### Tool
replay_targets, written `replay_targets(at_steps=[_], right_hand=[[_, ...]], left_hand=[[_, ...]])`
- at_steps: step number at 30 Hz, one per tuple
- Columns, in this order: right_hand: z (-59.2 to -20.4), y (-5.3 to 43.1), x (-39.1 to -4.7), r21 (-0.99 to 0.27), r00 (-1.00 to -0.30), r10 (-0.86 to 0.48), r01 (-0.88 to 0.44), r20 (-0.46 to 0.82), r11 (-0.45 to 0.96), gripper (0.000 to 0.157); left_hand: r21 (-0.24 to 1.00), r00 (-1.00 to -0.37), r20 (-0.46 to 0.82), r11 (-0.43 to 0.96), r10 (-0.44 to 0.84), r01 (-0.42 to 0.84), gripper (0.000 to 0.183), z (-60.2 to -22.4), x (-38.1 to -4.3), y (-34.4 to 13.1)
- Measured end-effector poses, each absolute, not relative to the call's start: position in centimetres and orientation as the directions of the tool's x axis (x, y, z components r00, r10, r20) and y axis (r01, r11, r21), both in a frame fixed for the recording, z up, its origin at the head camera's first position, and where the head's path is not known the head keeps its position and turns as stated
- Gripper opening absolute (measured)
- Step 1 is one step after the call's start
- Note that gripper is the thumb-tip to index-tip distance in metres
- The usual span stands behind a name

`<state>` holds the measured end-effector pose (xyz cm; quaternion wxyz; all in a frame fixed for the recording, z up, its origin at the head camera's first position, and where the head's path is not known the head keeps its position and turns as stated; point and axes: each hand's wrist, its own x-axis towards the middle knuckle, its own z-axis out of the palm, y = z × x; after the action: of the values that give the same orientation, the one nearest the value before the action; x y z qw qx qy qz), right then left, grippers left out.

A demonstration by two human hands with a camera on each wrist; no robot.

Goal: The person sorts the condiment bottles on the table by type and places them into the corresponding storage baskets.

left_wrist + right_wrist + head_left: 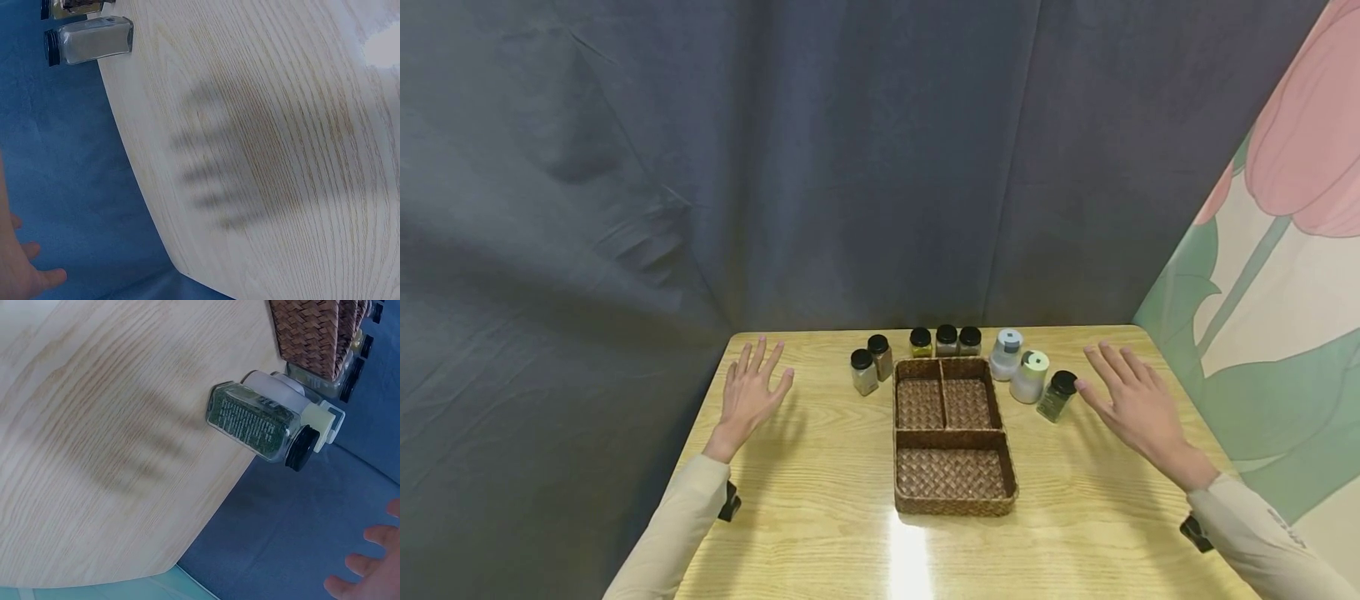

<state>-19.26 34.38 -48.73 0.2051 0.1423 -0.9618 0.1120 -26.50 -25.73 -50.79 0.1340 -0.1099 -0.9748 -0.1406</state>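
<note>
My left hand (748,402) hovers over the left side of the table with its fingers spread, holding nothing. On the right side, my right hand (1135,408) is also spread and bare, close to a jar of green herbs (1057,396) with a black lid. A brown woven basket (955,506) with three compartments sits between the hands; nothing lies in it. Left of it stand a black-lidded jar of pale powder (864,372) and a jar of brownish spice (881,357). The left wrist view shows the pale jar (94,42); the right wrist view shows the herb jar (253,422).
Behind the basket stand a yellow-green spice jar (921,342) and two greyish jars (947,340). A white-capped shaker (1006,354) and a green-capped shaker (1030,377) stand to its right. A dark curtain (880,167) hangs behind the wooden table (827,467); a painted wall (1285,333) borders the right.
</note>
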Motion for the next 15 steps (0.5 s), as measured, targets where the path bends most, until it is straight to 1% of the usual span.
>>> replay_targets(at_steps=[7, 15], right_hand=[[-49.01, 34.15, -19.06, -0.16, -0.872, -0.233, -0.328, 0.43, 0.931, 0.065], [-49.2, 33.65, -18.91, -0.137, -0.843, -0.27, -0.37, 0.466, 0.919, 0.065]], left_hand=[[0.247, -0.943, 0.283, 0.936, 0.177, 0.25, 0.069, -50.82, -26.5, -25.52], [0.261, -0.939, 0.293, 0.929, 0.181, 0.261, 0.067, -51.08, -26.52, -25.27]])
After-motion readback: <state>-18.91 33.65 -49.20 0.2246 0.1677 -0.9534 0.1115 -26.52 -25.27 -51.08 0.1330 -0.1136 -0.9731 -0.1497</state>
